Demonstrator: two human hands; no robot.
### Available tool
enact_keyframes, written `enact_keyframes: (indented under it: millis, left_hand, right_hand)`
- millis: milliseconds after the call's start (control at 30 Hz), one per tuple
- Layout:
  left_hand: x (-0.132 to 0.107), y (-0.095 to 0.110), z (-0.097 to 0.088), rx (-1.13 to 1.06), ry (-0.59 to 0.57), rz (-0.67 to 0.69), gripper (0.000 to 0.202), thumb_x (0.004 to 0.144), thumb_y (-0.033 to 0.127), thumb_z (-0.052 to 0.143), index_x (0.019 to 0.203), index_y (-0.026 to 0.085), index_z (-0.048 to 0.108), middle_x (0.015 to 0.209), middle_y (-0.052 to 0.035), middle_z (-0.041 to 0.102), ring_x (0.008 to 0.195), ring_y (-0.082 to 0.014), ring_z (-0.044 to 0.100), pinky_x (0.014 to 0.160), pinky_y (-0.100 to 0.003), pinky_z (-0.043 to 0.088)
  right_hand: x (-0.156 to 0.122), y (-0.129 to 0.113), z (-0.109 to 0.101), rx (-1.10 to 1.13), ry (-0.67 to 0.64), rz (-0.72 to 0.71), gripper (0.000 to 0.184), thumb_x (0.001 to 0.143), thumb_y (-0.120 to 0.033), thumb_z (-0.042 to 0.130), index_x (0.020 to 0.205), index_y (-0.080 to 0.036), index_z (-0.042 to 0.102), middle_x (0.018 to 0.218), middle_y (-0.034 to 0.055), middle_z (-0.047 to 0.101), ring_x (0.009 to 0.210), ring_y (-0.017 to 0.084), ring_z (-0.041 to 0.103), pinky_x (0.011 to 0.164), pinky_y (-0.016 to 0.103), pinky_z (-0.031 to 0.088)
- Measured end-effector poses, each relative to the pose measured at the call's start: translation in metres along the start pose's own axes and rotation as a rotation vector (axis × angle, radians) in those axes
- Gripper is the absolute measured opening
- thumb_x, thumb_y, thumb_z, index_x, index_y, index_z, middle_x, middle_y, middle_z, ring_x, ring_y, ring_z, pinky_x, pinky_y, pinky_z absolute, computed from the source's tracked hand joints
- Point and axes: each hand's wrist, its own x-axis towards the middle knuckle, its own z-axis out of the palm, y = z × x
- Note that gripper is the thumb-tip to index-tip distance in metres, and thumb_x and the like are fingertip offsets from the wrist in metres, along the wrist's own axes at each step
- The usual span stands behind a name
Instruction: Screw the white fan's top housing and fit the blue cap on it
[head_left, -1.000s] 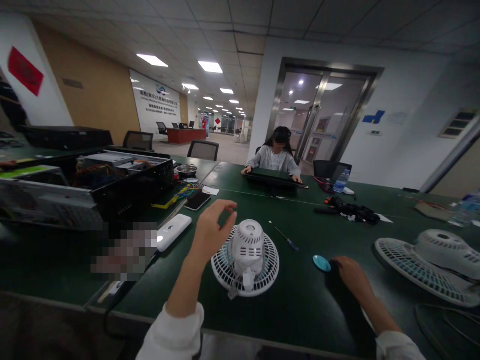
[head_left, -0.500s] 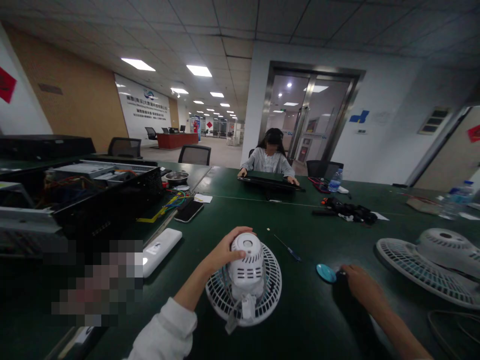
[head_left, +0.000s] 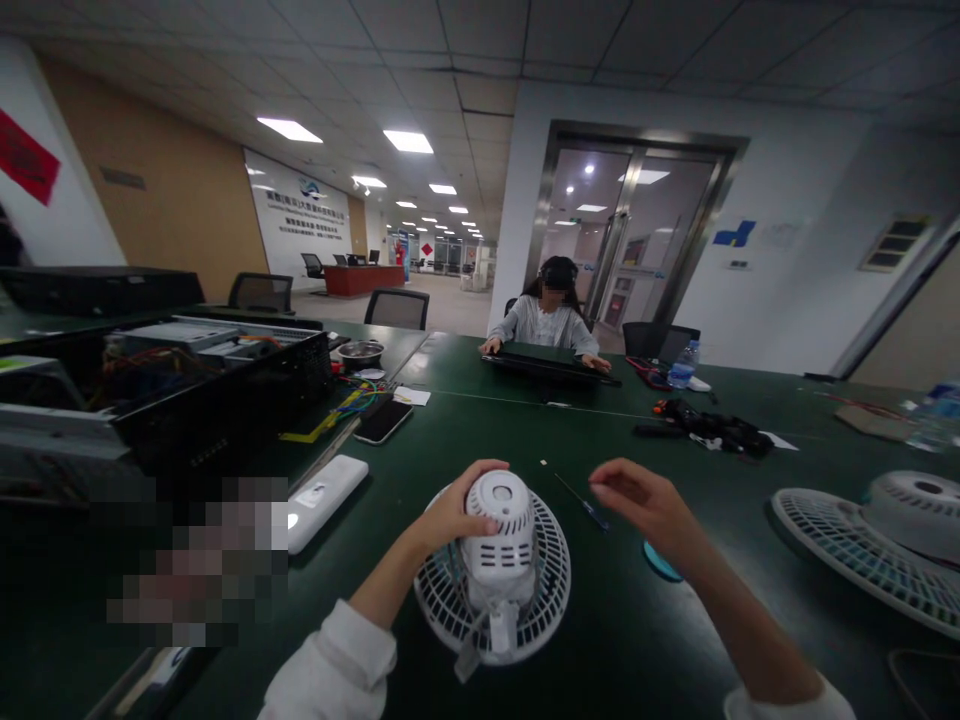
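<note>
Two white fans lie on the dark green table (head_left: 615, 650). The left hand (head_left: 450, 512) is wrapped around the small white plastic fan (head_left: 504, 548) at the bottom middle. The right hand (head_left: 649, 508) hangs just beside it with its fingertips close together. I cannot tell if it pinches anything. The big white plastic fan (head_left: 847, 560) is at the right edge.

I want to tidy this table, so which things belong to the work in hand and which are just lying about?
In hand: small white fan, gripped by the left hand; screwdriver and blue disc by the right hand.
Lying about: second fan, phone, water bottle, open computer case.
</note>
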Motion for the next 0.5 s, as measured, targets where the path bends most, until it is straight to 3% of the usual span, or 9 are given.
enact_keyframes:
  millis: [67, 167, 300, 500]
  left_hand:
    - [0.000, 0.000, 0.000, 0.006, 0.003, -0.003, 0.080, 0.052, 0.040, 0.079, 0.120, 0.020, 0.042, 0.109, -0.0070, 0.057, 0.101, -0.0256, 0.053, 0.088, -0.037, 0.040]
    - [0.000, 0.003, 0.002, 0.020, 0.008, -0.007, 0.079, 0.052, 0.042, 0.078, 0.119, 0.019, 0.043, 0.108, -0.0063, 0.056, 0.099, -0.0248, 0.053, 0.086, -0.036, 0.041]
    - [0.000, 0.006, 0.004, 0.037, 0.012, -0.006, 0.078, 0.051, 0.042, 0.079, 0.117, 0.019, 0.044, 0.109, -0.0064, 0.056, 0.101, -0.0251, 0.052, 0.088, -0.037, 0.040]
    - [-0.001, 0.009, 0.008, -0.008, 0.016, -0.049, 0.080, 0.048, 0.041, 0.080, 0.116, 0.019, 0.044, 0.105, -0.0055, 0.056, 0.094, -0.0228, 0.054, 0.082, -0.035, 0.042]
  right_hand:
    - [0.011, -0.041, 0.014, 0.227, -0.137, -0.204, 0.015, 0.082, -0.031, 0.051, 0.083, -0.017, 0.057, 0.081, 0.0036, 0.064, 0.076, 0.014, 0.061, 0.069, 0.026, 0.049]
    - [0.025, -0.076, 0.028, 0.152, -0.233, -0.433, 0.004, 0.078, -0.019, 0.056, 0.079, -0.017, 0.059, 0.076, 0.0004, 0.063, 0.069, 0.011, 0.058, 0.066, 0.023, 0.045]
    - [0.038, -0.077, 0.033, 0.047, -0.299, -0.577, 0.005, 0.076, -0.015, 0.059, 0.073, -0.017, 0.061, 0.071, -0.0010, 0.063, 0.065, 0.010, 0.058, 0.063, 0.021, 0.042]
    - [0.045, -0.064, 0.034, 0.113, -0.303, -0.658, 0.008, 0.079, -0.020, 0.060, 0.072, -0.017, 0.063, 0.074, 0.0008, 0.067, 0.072, 0.011, 0.061, 0.068, 0.022, 0.044]
